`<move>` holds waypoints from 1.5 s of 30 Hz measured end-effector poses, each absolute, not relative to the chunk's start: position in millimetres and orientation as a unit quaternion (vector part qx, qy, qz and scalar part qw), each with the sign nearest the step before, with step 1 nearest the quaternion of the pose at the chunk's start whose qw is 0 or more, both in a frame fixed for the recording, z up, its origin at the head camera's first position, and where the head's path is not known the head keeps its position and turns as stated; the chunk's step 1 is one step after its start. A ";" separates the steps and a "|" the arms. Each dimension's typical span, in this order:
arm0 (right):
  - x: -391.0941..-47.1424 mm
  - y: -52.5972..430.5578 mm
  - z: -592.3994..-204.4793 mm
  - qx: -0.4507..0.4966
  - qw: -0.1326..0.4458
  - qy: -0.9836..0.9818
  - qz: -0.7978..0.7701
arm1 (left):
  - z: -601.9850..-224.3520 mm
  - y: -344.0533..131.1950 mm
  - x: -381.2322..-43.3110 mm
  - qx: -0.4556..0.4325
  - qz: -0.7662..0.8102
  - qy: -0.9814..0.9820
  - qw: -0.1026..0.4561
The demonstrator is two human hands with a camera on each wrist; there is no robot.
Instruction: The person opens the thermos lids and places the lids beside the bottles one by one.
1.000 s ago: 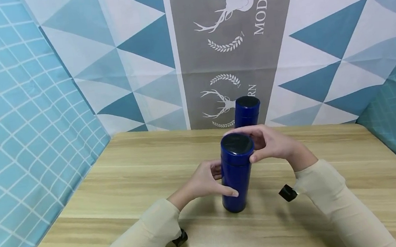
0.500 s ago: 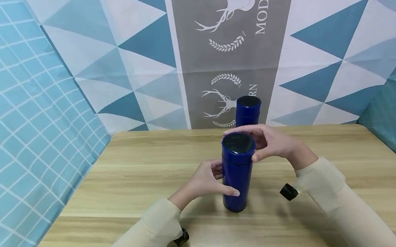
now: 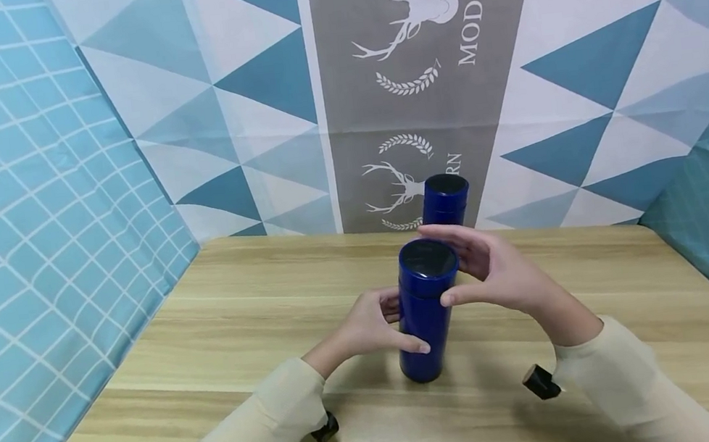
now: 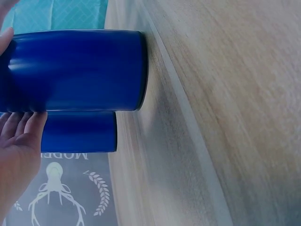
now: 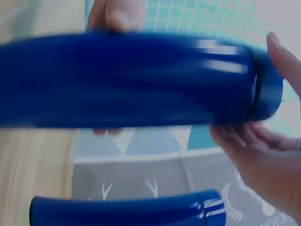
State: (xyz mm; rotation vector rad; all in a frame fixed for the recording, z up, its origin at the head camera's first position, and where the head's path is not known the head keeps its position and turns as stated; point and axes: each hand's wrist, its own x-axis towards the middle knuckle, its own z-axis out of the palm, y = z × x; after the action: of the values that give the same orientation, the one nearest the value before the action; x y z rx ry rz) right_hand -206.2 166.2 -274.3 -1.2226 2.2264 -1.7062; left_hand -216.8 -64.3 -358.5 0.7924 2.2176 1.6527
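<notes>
A dark blue thermos flask (image 3: pixel 426 340) with a black top stands upright on the wooden table (image 3: pixel 239 307) before the person. The left hand (image 3: pixel 367 327) grips its lower body, thumb in front and fingers behind; in the left wrist view these fingers (image 4: pixel 33 127) press against its side. Around the upper end, by the seam of the lid (image 5: pixel 269 92), curves the right hand (image 3: pixel 505 273). Its thumb overlaps the seam in the head view, and its other fingers reach round the back. Parts of the fingers of both hands are hidden behind the flask.
Behind the right hand, a second blue flask (image 3: pixel 446 203) of the same look stands farther back; its lower part is hidden in the head view. Patterned cloth (image 3: pixel 263 114) rises at the table's far edge. Blue gridded cloth (image 3: pixel 32 214) borders the left side.
The right hand has turned about the flask's upper end: its back fingers have shifted right, its thumb left and down, its wrist down and right. The left hand and both flasks stay put.
</notes>
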 end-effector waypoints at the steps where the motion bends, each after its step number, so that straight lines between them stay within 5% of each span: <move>1: -202.4 164.3 -273.2 -0.387 0.034 0.730 -0.562 | -358.3 -64.4 -217.4 0.273 0.571 0.763 0.133; 12: -183.6 142.6 -270.6 -0.279 -0.010 0.754 -0.594 | -352.5 -65.8 -219.0 0.272 0.576 0.761 0.128; 45: -204.0 160.0 -275.8 -0.385 0.029 0.733 -0.560 | -356.8 -64.2 -216.8 0.289 0.579 0.750 0.136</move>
State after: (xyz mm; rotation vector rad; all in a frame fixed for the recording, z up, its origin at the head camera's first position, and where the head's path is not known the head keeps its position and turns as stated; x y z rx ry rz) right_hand -204.0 160.0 -275.8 -1.1889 2.2610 -1.7271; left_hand -216.8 -64.2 -356.8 0.8361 2.1731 1.6760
